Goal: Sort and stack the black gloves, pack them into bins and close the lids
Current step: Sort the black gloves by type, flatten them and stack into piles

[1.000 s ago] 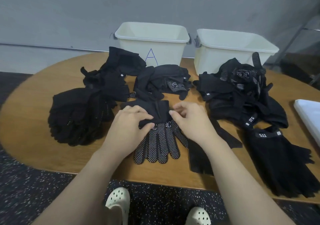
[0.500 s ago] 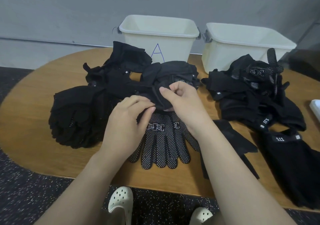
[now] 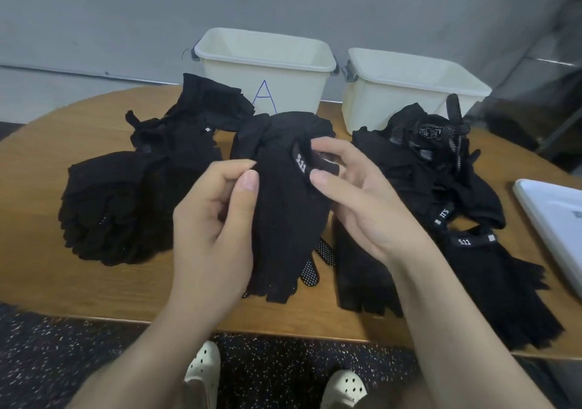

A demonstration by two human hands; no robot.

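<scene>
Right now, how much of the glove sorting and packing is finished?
Partly sorted: gloves lie in a left pile and a right pile. In hand: left hand and right hand pinch one glove. Left: bin A and the second bin look empty, lids off.

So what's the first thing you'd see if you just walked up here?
Two bare hands in the middle, the left hand and right hand, pinching one black glove held up over the wooden table. Around it lie heaps of black gloves, a big pile on the left and another pile on the right. Behind stand two white bins, one bin marked with a blue A.
</scene>
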